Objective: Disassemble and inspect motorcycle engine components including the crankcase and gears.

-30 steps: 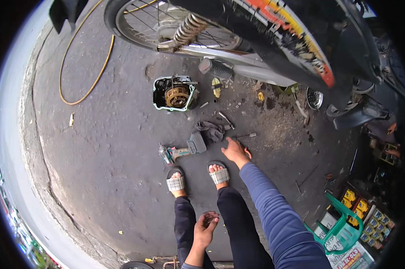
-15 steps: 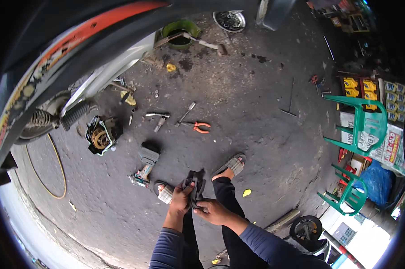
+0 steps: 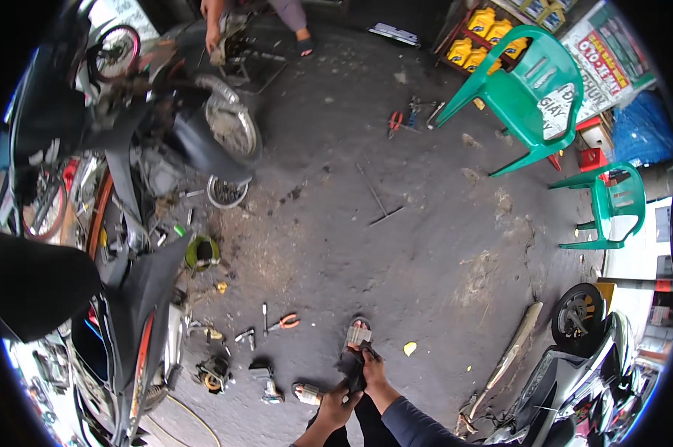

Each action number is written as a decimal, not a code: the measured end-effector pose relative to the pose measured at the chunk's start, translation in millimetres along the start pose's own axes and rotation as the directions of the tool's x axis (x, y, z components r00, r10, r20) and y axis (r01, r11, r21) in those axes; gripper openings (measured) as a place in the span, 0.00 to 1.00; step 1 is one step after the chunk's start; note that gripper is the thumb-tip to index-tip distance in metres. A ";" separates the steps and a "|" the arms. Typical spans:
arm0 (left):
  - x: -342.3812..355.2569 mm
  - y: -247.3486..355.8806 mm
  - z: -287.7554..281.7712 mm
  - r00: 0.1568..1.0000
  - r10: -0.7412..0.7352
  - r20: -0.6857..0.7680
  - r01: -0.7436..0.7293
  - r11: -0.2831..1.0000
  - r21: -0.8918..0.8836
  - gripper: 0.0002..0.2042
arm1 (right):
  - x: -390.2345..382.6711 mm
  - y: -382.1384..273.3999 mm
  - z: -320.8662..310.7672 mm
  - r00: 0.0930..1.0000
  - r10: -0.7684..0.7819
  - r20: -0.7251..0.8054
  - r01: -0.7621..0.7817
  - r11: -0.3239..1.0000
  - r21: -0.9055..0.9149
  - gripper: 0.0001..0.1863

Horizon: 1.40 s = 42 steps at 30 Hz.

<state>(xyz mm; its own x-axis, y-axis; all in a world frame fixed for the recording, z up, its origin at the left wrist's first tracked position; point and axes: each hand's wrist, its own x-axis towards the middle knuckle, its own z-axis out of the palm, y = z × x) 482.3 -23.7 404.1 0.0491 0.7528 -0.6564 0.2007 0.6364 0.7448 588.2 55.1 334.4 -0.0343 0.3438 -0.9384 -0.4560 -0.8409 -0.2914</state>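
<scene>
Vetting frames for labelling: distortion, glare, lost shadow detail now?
Head view: fisheye bends edges near the black rim; white area at right looks washed out; broad black panel at left nearly featureless; folds of the crumpled dark grey cloth hard to read.

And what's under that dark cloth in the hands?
Beyond the dark cloth, part of a sandalled foot shows, and dark trousers lower in the picture. The left hand and right hand grip it; whatever its folds cover cannot be seen.

The rag (image 3: 351, 366) is matt, dark, creased cloth. The ground (image 3: 314, 253) looks rough and dull; the larger armchair (image 3: 511, 100) is smooth plastic (faintly glossy), the blue sheet (image 3: 644, 128) crinkled plastic, the log (image 3: 509, 354) rough wood, the basin (image 3: 225, 205) shiny metal.
</scene>
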 end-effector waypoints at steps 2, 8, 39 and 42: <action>32.4 25.7 0.3 0.997 -0.045 -0.059 0.025 0.952 -0.305 0.23 | 6.8 -16.8 -19.8 0.979 -0.116 0.168 0.105 0.992 0.073 0.18; 79.2 127.6 23.6 0.991 0.127 -0.047 -0.134 0.962 -0.236 0.34 | -26.6 -87.2 -1.1 0.812 -0.465 0.352 0.582 0.684 -0.439 0.20; 248.3 584.6 -218.9 0.966 0.077 -0.247 -0.223 0.732 -0.643 0.26 | -133.8 -614.5 339.6 0.559 -0.150 0.815 0.829 0.064 -0.556 0.27; 293.4 595.7 -169.8 0.999 0.016 0.034 0.027 0.333 -0.942 0.27 | -114.2 -637.9 338.4 0.240 -0.187 0.953 0.967 -0.036 -0.251 0.29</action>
<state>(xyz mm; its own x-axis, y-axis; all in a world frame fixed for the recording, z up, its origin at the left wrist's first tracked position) 450.1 604.9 675.6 0.0855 0.7565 -0.6484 -0.8538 0.3911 0.3437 581.9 693.6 690.3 -0.7702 0.6378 0.0059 0.2064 0.2580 -0.9438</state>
